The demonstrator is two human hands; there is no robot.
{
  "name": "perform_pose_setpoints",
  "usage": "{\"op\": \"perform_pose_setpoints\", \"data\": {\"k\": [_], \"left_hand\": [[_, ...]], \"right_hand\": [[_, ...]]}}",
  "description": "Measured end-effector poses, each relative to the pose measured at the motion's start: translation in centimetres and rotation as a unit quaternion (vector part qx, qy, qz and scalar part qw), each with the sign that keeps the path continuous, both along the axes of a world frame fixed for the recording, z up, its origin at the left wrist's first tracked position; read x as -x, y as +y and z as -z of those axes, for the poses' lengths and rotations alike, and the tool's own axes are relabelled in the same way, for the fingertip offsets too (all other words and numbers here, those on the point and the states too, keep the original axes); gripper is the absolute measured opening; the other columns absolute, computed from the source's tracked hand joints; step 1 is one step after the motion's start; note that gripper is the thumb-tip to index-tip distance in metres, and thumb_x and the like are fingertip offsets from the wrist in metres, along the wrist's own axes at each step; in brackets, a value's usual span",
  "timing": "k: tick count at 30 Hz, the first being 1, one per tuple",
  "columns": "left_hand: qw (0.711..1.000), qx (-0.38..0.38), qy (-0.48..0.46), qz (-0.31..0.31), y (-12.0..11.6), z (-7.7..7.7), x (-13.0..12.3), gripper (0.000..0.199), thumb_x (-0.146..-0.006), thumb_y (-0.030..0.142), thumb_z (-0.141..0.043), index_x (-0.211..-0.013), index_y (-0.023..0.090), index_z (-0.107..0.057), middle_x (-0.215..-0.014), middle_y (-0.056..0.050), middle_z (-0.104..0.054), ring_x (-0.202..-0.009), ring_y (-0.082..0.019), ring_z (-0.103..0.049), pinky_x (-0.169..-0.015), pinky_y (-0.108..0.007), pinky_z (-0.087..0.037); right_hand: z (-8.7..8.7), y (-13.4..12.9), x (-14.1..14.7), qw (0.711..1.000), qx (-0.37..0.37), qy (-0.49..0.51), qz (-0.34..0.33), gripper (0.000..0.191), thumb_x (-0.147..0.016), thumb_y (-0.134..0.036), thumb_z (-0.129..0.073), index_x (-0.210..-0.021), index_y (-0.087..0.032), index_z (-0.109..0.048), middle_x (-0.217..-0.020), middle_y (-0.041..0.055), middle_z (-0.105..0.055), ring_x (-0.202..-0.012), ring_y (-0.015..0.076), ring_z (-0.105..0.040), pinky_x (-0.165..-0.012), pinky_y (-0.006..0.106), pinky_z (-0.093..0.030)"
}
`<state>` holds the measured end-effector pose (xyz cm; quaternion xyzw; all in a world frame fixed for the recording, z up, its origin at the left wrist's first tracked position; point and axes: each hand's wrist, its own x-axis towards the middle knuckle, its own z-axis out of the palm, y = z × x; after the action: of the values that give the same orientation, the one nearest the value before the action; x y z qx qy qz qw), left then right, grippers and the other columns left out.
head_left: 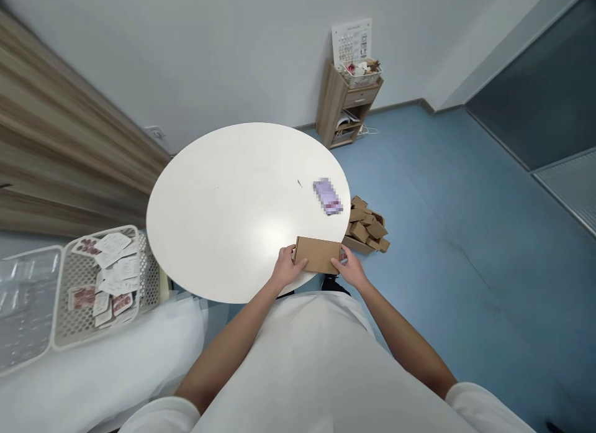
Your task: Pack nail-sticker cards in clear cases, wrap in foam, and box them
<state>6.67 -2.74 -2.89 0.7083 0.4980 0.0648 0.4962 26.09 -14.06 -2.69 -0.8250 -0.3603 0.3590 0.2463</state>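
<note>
one flat brown cardboard box [317, 255], at near-right edge of one white rounded table [209, 203] | left hand [287, 266] gripping its left end; right hand [350, 265] gripping its right end | one blurred purple rectangular item [328, 195] on tabletop; one brown carton [357, 245] of small cardboard boxes [365, 225], too jumbled to count

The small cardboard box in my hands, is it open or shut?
It looks shut: the cardboard box shows a flat, unbroken face between your left hand and right hand, with no flap raised.
</note>
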Motion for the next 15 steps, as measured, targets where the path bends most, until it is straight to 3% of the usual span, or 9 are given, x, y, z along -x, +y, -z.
{"op": "perform_pose_setpoints", "data": {"k": [5,10,15], "left_hand": [[0.998,0.017,-0.009,0.063,-0.8,0.2,-8.0,0.062,-0.071,0.048,-0.058,-0.120,0.015,-0.040,-0.114,-0.013,-0.046,-0.100,-0.023,-0.050,-0.079,-0.032,-0.044],[0.991,0.016,-0.040,0.124,-2.5,1.3,-18.2,0.082,-0.067,0.050,-0.061,-0.133,0.017,-0.025,-0.121,-0.015,-0.042,-0.108,-0.026,-0.046,-0.084,-0.039,-0.042],[0.983,0.049,-0.068,0.161,-2.3,1.9,-27.1,0.087,-0.066,0.054,-0.062,-0.133,0.015,-0.024,-0.128,-0.019,-0.038,-0.113,-0.029,-0.043,-0.089,-0.041,-0.040]], "right_hand": [[1.2,-2.8,-5.9,0.995,-0.040,-0.032,0.088,0.063,-0.071,-0.045,-0.053,-0.128,-0.024,-0.037,-0.092,0.0041,-0.052,-0.067,0.0133,-0.051,-0.065,0.030,-0.045],[2.4,-5.9,-13.9,0.981,-0.062,-0.042,0.177,0.069,-0.070,-0.049,-0.054,-0.130,-0.023,-0.034,-0.102,0.0086,-0.051,-0.089,0.0207,-0.053,-0.078,0.037,-0.045],[2.7,-7.4,-21.5,0.974,-0.113,0.038,0.191,0.076,-0.071,-0.053,-0.053,-0.135,-0.024,-0.024,-0.128,0.0120,-0.041,-0.109,0.0250,-0.047,-0.086,0.041,-0.042]]}}
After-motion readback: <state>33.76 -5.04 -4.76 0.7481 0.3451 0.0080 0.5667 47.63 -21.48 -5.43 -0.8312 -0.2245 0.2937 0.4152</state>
